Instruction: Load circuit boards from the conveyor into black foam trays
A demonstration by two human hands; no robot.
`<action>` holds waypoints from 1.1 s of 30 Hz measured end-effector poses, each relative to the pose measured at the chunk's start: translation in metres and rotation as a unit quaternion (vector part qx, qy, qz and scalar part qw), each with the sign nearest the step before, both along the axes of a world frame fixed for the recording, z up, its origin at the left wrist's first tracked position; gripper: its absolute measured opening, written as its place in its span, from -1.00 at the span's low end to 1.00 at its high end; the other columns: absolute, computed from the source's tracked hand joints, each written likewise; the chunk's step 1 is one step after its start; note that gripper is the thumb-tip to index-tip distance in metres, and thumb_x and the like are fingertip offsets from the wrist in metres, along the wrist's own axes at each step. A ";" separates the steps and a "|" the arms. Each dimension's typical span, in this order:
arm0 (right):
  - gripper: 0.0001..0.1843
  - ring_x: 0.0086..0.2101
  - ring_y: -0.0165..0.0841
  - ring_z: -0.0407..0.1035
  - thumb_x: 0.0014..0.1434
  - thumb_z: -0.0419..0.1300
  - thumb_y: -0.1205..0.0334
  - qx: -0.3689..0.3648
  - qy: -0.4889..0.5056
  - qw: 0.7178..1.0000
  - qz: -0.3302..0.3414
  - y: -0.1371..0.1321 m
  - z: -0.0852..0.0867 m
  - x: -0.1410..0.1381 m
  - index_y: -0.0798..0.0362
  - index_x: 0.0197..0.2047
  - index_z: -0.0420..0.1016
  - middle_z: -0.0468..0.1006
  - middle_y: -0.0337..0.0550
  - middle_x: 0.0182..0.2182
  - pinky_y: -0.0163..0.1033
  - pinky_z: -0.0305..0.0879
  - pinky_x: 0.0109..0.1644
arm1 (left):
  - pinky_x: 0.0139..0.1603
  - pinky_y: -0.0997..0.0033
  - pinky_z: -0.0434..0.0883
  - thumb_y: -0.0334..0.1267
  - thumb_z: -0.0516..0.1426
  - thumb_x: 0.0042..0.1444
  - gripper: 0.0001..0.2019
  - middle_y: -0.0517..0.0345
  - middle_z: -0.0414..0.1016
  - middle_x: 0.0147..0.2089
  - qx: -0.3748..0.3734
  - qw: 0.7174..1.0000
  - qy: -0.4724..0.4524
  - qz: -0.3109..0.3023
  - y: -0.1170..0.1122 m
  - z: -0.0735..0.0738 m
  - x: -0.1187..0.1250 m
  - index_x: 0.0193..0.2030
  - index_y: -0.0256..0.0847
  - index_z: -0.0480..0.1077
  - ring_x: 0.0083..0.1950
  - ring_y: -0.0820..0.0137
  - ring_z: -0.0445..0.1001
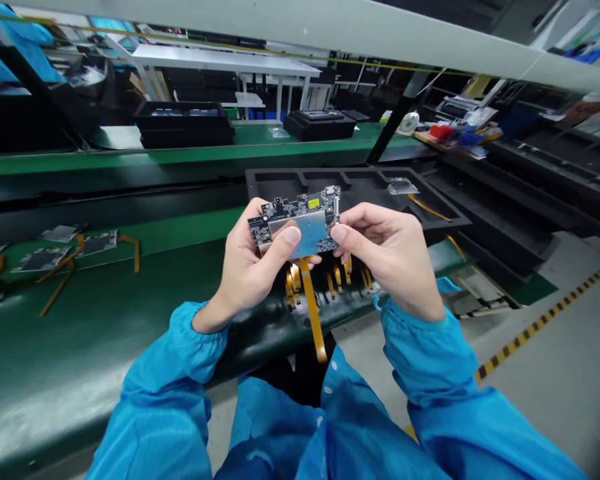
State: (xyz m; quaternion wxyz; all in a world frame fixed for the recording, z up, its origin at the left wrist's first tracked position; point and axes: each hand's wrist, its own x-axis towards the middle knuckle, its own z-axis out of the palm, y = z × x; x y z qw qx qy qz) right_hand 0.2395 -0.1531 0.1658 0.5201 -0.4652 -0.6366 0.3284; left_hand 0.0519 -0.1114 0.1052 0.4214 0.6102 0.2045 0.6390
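Note:
A small dark circuit board [300,215] with a shiny metal shield and a yellow sticker is held up in front of me by both hands. My left hand [250,267] grips its left side, thumb pressed on the shield. My right hand [390,257] pinches its right edge with thumb and fingers. An orange flex ribbon [313,310] hangs down from the board's underside. Several more orange ribbons [343,277] show below my hands at the edge of the belt.
A green conveyor belt [80,333] runs in front of me, with several boards and orange ribbons [65,250] lying at its left. A black moulded tray [380,193] behind my hands holds one board [403,187]. Stacked black trays [185,123] stand further back. Yellow-black floor tape [545,320] runs at right.

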 end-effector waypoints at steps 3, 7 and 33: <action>-0.41 -0.51 -0.36 0.49 0.15 0.61 -0.35 0.005 -0.020 1.000 0.000 -0.002 0.001 0.000 0.00 -0.38 0.61 0.58 -0.24 -0.52 -0.28 0.52 -0.43 | -0.26 0.22 0.80 0.24 0.38 0.36 -0.53 0.20 0.52 -0.27 0.002 1.000 0.024 0.004 0.001 0.001 -0.002 -0.12 -0.10 0.38 -0.31 0.31 0.68; -0.38 -0.52 -0.34 0.49 0.14 0.60 -0.39 0.010 -0.011 1.000 -0.011 -0.001 -0.006 0.000 -0.01 -0.39 0.56 0.56 -0.24 -0.55 -0.25 0.53 -0.45 | -0.31 0.30 0.76 0.27 0.41 0.31 -0.49 0.19 0.52 -0.27 0.011 0.999 0.041 0.005 0.002 0.004 -0.002 -0.14 -0.11 0.40 -0.30 0.30 0.68; -0.47 -0.41 -0.41 0.41 0.26 0.58 -0.23 -0.004 0.054 0.997 0.058 -0.006 -0.031 0.026 0.03 -0.29 0.54 0.56 -0.24 -0.39 -0.29 0.41 -0.31 | -0.48 0.51 0.35 -0.13 0.40 0.36 -0.77 0.28 0.51 -0.39 0.104 0.979 0.148 0.098 -0.008 -0.005 0.007 -0.21 -0.15 0.49 -0.48 0.49 0.41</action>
